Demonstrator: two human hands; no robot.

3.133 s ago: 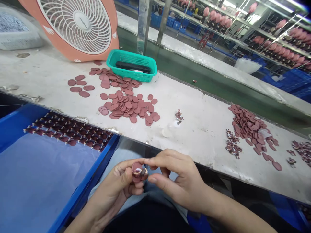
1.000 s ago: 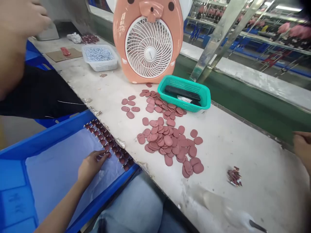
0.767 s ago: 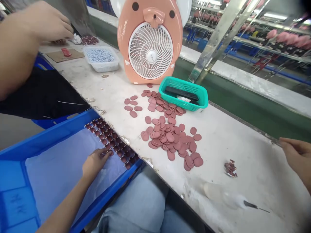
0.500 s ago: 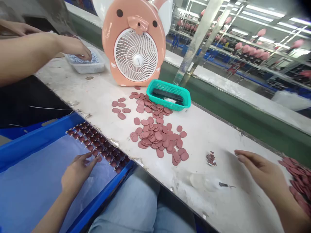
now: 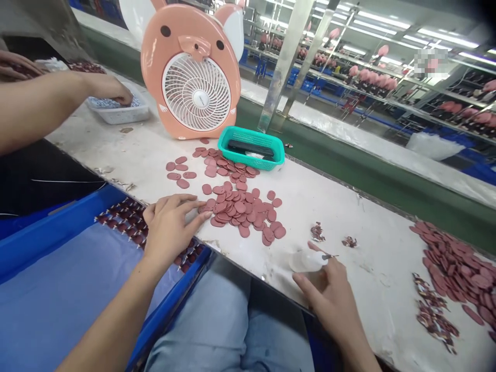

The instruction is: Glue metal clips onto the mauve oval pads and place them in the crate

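My left hand (image 5: 172,222) reaches over the table's near edge, fingers stretched out and slightly apart. Its fingertips are at the left rim of a loose pile of flat, dusty-red oval pieces (image 5: 240,206); whether they touch one is hard to tell. Around a small translucent white squeeze bottle (image 5: 306,260) with a thin dark needle tip, my right hand (image 5: 333,292) is spread, thumb and fingers apart. The bottle lies on its side. Below my left arm, a blue tray (image 5: 50,219) lined with film holds rows of dark red pieces (image 5: 129,219) with small light ends.
An orange animal-shaped fan (image 5: 194,31) stands behind a green basket (image 5: 251,137) with dark items. Small brown-and-white parts (image 5: 434,312) and another heap of oval pieces (image 5: 457,263) lie at right. At left, a co-worker's hand (image 5: 110,89) dips into a plastic tub (image 5: 124,114).
My left hand has moved from the rows in the blue tray up to the oval pile. My right hand has come left to the bottle. The view has shifted right.
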